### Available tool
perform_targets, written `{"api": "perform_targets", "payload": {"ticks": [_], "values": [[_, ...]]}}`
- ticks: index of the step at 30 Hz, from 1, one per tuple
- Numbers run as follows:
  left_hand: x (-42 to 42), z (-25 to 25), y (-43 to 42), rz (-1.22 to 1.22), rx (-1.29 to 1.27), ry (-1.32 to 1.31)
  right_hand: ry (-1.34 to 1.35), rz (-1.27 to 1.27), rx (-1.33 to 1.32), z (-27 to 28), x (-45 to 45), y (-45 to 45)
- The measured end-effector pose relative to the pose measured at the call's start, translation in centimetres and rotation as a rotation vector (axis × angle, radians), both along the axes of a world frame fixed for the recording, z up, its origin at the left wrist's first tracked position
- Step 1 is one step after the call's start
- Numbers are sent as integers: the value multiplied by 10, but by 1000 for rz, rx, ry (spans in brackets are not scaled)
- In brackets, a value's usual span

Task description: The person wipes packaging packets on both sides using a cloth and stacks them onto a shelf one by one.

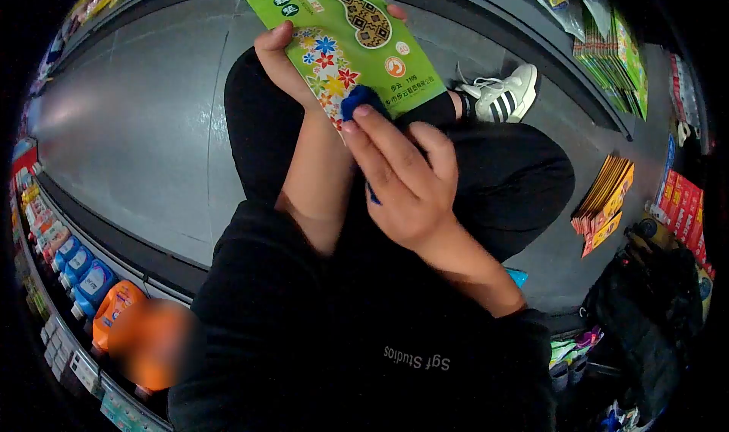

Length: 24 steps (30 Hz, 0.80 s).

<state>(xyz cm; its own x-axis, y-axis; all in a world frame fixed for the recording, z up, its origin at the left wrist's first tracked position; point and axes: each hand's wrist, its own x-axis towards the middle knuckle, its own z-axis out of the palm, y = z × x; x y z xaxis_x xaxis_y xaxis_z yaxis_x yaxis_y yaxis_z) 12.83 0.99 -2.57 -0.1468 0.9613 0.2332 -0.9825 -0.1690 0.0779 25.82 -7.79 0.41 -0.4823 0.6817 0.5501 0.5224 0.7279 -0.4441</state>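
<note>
My left hand [285, 64] is closed around a flat green printed packet [410, 67], its thumb on the near left edge and fingertips showing at the far side. The packet has colourful flowers, Chinese print and a curved window with a dark and tan pattern. Against its lower left corner, my right hand [410, 174] presses a bunched blue cloth [361, 99] under the fingertips. A bit of blue also shows below the palm. Most of the cloth is hidden by the fingers.
My crossed legs in black trousers and a white striped shoe [507, 98] are on the grey tiled floor [144, 105]. A stack of orange packets [605, 200] is at right, below green packets [619, 60]. Shelves with blue bottles [93, 284] line the left; a black bag [634, 318] lies lower right.
</note>
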Motion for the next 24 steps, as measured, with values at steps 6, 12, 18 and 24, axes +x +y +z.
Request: {"api": "perform_targets", "payload": {"ticks": [6, 12, 18, 24], "values": [[11, -3, 3, -26, -33, -159, -71, -195, -21, 1, 25, 20], [5, -8, 6, -42, -72, 220, 45, -41, -66, -1, 5, -2], [9, -3, 2, -138, 41, -18, -41, -275, 107, -7, 33, 24], [12, 4, 3, -138, -78, -59, 39, -53, 1, -3, 6, -8]]}}
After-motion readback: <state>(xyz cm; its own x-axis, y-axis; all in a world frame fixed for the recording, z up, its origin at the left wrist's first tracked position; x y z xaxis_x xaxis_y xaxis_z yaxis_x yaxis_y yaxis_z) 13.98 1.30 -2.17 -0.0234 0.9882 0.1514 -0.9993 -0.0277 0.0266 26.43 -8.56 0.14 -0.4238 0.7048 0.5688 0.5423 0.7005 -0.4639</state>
